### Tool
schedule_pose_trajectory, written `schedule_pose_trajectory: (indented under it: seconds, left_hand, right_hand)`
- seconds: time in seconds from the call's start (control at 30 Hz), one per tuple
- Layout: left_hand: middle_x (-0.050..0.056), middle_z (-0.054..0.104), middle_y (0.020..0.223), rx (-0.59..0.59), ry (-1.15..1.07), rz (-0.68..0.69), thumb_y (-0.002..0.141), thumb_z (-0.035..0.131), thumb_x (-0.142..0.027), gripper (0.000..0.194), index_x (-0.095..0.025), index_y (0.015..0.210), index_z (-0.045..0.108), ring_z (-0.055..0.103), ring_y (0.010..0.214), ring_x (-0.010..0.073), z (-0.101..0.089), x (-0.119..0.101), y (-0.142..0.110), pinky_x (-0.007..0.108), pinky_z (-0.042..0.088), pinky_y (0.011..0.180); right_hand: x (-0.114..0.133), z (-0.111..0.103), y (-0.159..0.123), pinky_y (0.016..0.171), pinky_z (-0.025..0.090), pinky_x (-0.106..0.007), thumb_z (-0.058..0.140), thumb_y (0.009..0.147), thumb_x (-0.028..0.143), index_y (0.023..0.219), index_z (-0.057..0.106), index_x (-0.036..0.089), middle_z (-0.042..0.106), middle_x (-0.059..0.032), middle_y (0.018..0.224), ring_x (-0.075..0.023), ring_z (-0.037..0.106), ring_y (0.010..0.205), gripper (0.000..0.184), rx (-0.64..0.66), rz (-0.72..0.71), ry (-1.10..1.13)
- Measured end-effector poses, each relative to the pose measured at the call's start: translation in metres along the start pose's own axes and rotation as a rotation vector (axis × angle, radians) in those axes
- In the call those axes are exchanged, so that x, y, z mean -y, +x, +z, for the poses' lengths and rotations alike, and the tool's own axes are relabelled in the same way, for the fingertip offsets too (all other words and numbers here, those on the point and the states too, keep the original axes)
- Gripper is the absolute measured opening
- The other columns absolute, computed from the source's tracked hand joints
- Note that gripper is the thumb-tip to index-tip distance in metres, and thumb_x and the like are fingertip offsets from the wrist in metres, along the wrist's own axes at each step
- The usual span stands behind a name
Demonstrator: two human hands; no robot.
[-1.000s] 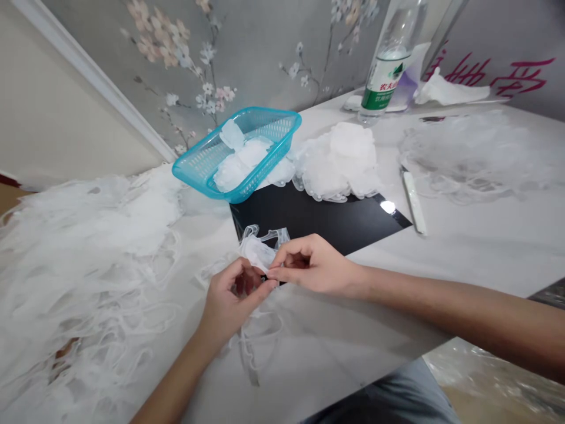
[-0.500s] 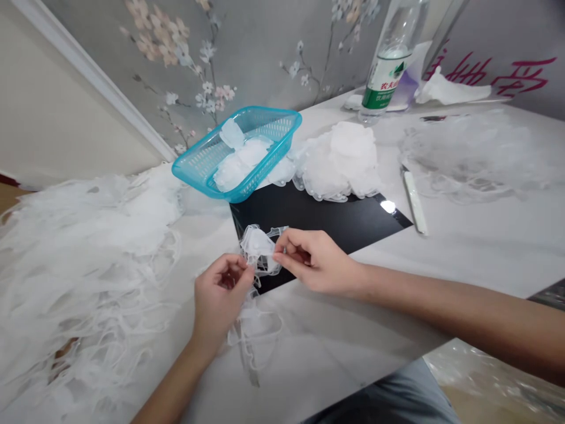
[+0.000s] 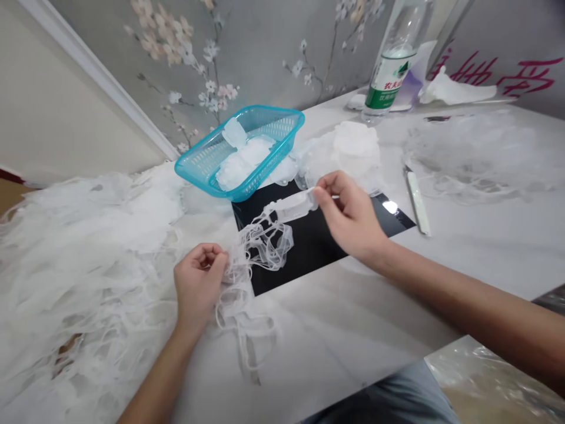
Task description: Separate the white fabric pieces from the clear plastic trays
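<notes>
My right hand (image 3: pixel 348 215) pinches a small white translucent piece (image 3: pixel 293 206) and holds it above the black sheet (image 3: pixel 309 235). Thin white mesh trimmings (image 3: pixel 265 244) hang from that piece down to my left hand (image 3: pixel 198 282). My left hand is closed on the other end of the trimmings, near the black sheet's left edge. More trimmings (image 3: pixel 242 321) trail onto the white table below my left hand.
A turquoise basket (image 3: pixel 200 168) with white pieces stands behind the black sheet. A heap of white pieces (image 3: pixel 348 147) lies right of it. Mesh scraps pile up at the left (image 3: pixel 79 247) and far right (image 3: pixel 481 153). A bottle (image 3: pixel 391 70) and white knife (image 3: pixel 417 200) are nearby.
My hands have moved apart. The right hand lifted the white piece up and to the right, while the left drew the mesh trimmings left and down, stretching them between both hands.
</notes>
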State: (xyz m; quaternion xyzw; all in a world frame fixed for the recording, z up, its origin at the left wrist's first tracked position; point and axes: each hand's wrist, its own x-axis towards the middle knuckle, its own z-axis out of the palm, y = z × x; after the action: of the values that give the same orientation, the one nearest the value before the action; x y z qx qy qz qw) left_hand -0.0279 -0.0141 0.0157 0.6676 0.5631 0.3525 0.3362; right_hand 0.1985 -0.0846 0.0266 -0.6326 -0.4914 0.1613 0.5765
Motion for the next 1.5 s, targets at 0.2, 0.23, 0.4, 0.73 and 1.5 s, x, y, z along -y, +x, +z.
schedule_pose_trajectory:
  seconds: [0.2,0.23,0.4,0.73,1.5]
  left_hand:
    - [-0.005,0.049,0.051,0.032,0.003,-0.009,0.064,0.057,-0.02,0.004,-0.016,0.064,0.056,0.041,0.045,0.0062,0.002,-0.003,-0.003,0.015,0.035,0.043]
    - [-0.005,0.049,0.051,0.037,0.008,-0.006,0.064,0.057,-0.019,0.004,-0.016,0.064,0.056,0.041,0.045,0.0063,0.003,-0.004,-0.005,0.015,0.036,0.043]
    - [-0.005,0.048,0.052,0.071,0.045,0.018,0.066,0.056,-0.018,0.002,-0.016,0.066,0.056,0.042,0.046,0.0067,0.003,-0.007,-0.009,0.016,0.037,0.044]
    - [-0.009,0.048,0.059,0.273,0.135,0.253,0.078,0.059,-0.027,0.027,-0.022,0.101,0.046,0.039,0.047,0.0074,0.002,-0.003,-0.017,0.017,0.034,0.046]
    - [-0.008,0.046,0.048,0.295,0.398,0.803,0.082,0.049,-0.016,0.015,-0.018,0.067,0.048,0.039,0.041,0.0058,0.0,-0.013,-0.027,0.018,0.032,0.046]
  right_hand:
    - [-0.006,-0.012,0.014,0.051,0.032,-0.027,0.043,0.091,0.025,0.078,0.041,0.021,0.042,0.0026,0.067,-0.0099,0.037,0.052,0.014,-0.151,-0.062,-0.081]
    - [-0.006,-0.013,0.015,0.053,0.033,-0.028,0.042,0.092,0.026,0.079,0.041,0.022,0.042,0.0025,0.067,-0.0103,0.038,0.053,0.013,-0.184,-0.096,-0.116]
    - [-0.004,-0.018,0.016,0.062,0.039,-0.032,0.034,0.094,0.027,0.088,0.043,0.022,0.047,-0.0013,0.078,-0.0139,0.046,0.063,0.012,-0.204,-0.089,-0.259]
    - [-0.008,-0.005,0.004,0.073,0.037,-0.027,0.032,0.096,0.027,0.088,0.037,0.019,0.048,-0.0024,0.089,-0.0129,0.044,0.078,0.013,0.682,-0.121,0.175]
    - [0.004,0.009,-0.017,0.07,0.041,-0.024,0.056,0.085,0.031,0.087,0.058,0.014,0.058,-0.0017,0.082,-0.0139,0.051,0.077,0.017,0.864,0.068,0.287]
